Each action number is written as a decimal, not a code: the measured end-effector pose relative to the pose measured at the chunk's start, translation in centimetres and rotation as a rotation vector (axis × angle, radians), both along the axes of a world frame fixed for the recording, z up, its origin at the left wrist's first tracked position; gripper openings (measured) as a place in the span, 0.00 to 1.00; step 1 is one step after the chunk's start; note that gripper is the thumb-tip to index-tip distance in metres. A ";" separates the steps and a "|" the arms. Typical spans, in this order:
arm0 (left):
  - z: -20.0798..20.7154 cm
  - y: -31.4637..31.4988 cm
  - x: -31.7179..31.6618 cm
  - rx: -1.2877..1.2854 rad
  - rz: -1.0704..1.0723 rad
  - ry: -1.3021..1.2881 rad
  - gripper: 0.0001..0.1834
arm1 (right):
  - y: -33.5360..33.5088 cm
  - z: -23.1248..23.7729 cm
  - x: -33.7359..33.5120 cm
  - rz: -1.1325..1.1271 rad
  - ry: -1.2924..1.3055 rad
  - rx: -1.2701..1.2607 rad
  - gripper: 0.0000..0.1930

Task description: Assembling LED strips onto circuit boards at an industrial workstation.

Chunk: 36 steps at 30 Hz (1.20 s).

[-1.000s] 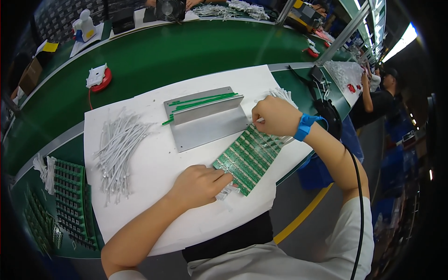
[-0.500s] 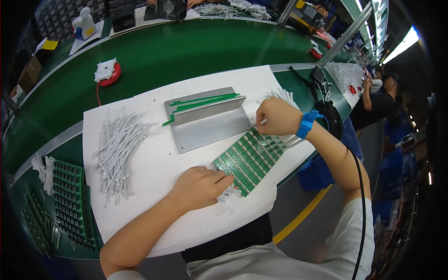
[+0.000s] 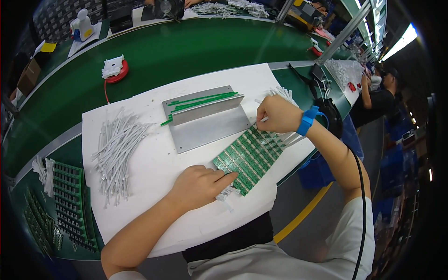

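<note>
A green circuit board panel (image 3: 247, 161) with rows of small parts lies tilted on white paper. My right hand (image 3: 279, 114), wearing a blue wrist strap (image 3: 308, 121), pinches a thin white cable (image 3: 264, 120) at the panel's far corner. Several white strands (image 3: 290, 139) spread out beneath that wrist. At the near left edge of the panel rests my left hand (image 3: 198, 186), its index finger reaching onto the board and the other fingers curled. White connector ends (image 3: 227, 192) show just under those fingers. Whatever is inside the curl is hidden.
A metal plate with an upright ledge (image 3: 210, 109) holds green strips (image 3: 196, 102). Left of it lies a heap of white cables (image 3: 119, 154); more boards (image 3: 72, 200) stack at far left. Behind runs a green conveyor (image 3: 186, 51) carrying a red round fixture (image 3: 119, 72). Another person (image 3: 380, 95) sits at right.
The red fixture with its white piece has shifted right along the conveyor. My left index finger now stretches further over the board. The right hand has hardly moved.
</note>
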<state>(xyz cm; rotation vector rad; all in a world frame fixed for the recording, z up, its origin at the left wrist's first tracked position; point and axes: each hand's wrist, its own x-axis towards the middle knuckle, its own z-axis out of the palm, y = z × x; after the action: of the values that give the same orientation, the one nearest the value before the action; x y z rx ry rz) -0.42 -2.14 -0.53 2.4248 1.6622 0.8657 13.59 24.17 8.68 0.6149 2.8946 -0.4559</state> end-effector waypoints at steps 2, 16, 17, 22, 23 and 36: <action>0.1 0.0 0.0 -0.005 0.007 0.003 0.21 | 0.0 0.0 -0.2 0.029 -0.006 -0.004 0.10; 0.0 0.0 0.2 0.029 0.019 0.009 0.18 | 0.4 -0.9 -0.4 -0.005 -0.014 -0.015 0.10; 0.0 0.1 0.2 0.030 0.020 0.007 0.18 | 0.5 -0.8 -0.3 -0.010 -0.015 -0.016 0.10; 0.2 0.1 0.2 0.033 0.027 0.015 0.17 | 1.1 -0.9 -0.2 -0.026 -0.019 -0.120 0.10; 0.1 0.1 0.2 0.037 0.028 0.009 0.18 | 1.3 -0.9 -0.2 -0.031 -0.016 -0.120 0.10; 0.2 0.2 0.4 0.053 0.024 -0.003 0.22 | 1.8 -0.8 0.4 -0.058 0.014 -0.282 0.08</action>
<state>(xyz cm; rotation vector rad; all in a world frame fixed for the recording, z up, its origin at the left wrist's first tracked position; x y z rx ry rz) -0.05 -1.99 -0.35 2.4407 1.6918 0.9280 13.99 25.98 7.89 0.6518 2.7569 -0.8599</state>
